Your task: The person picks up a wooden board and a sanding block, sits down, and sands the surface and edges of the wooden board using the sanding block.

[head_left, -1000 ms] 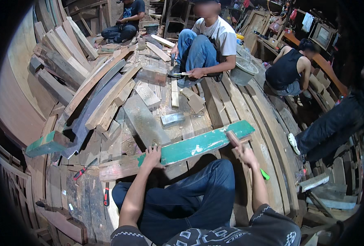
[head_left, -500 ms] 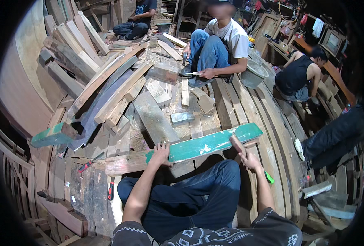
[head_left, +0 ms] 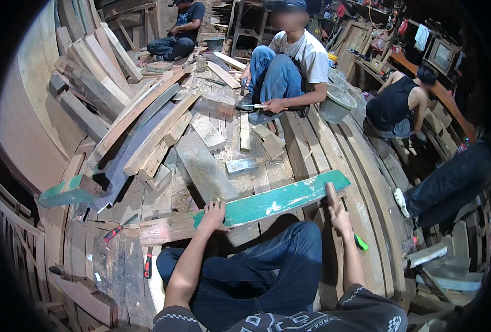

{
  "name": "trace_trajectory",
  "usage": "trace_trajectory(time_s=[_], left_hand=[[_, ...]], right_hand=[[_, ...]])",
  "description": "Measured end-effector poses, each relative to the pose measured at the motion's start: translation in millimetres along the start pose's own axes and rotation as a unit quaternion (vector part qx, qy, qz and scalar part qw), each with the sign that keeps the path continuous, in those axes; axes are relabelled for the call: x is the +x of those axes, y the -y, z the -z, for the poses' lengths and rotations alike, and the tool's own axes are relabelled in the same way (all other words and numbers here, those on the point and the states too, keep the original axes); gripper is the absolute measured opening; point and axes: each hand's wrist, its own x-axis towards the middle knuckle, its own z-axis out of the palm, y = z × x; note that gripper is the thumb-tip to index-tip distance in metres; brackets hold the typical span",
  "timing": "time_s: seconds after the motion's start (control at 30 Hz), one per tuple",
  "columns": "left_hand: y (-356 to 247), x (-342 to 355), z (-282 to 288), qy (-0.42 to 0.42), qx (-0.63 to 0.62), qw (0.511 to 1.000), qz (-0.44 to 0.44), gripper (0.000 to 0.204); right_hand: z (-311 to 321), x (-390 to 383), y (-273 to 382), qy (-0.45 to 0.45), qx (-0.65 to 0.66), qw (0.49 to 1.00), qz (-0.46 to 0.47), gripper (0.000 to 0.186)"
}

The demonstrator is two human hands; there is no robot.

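Note:
A long wooden board (head_left: 281,202) lies across in front of my lap, its upper face mostly covered in worn green paint and its left end bare wood. My left hand (head_left: 212,214) grips it near the edge of the paint, fingers over the face. Near the board's right end, my right hand (head_left: 340,217) is closed round a short brown wooden block-like piece (head_left: 332,193). That piece stands tilted by the board's near edge; whether they touch I cannot tell. A bright green tool handle (head_left: 360,242) lies just below my right wrist.
Red-and-black-handled tools, one on the left (head_left: 113,233) and one nearer (head_left: 148,265), lie left of my legs. Timber offcuts (head_left: 204,166) and stacked beams (head_left: 162,133) lie ahead. A person (head_left: 292,72) squats opposite beside a grey bucket (head_left: 338,102); others work farther off.
My right hand has drawn the brown piece back and to the right, from over the green face toward the near edge by the right end. My left hand stays on the board.

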Motion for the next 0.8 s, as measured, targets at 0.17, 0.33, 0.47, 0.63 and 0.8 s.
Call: trace_trajectory(time_s=[0.17,0.33,0.47,0.63,0.8], left_hand=[[-6.8,-5.1,11.2,-0.01,-0.013,1.0,-0.002,0.117],[-11.1,-11.2,7.6,-0.024,-0.024,0.999,0.008,0.114],[-11.0,-6.1,20.9,-0.015,-0.021,1.0,-0.001,0.117],[-4.2,-9.5,2.4,-0.006,-0.006,1.0,0.005,0.114],[-12.6,-3.8,16.5,0.03,-0.037,0.999,-0.004,0.121]], right_hand=[[23.7,4.2,0.9,0.065,-0.027,0.998,0.0,0.06],[6.5,-6.3,1.4,0.105,-0.018,0.982,0.155,0.055],[26.5,12.5,7.3,-0.001,-0.002,1.0,0.004,0.054],[5.6,-3.2,11.1,0.113,0.009,0.984,0.141,0.061],[5.5,7.5,-0.9,0.048,0.059,0.996,-0.051,0.06]])
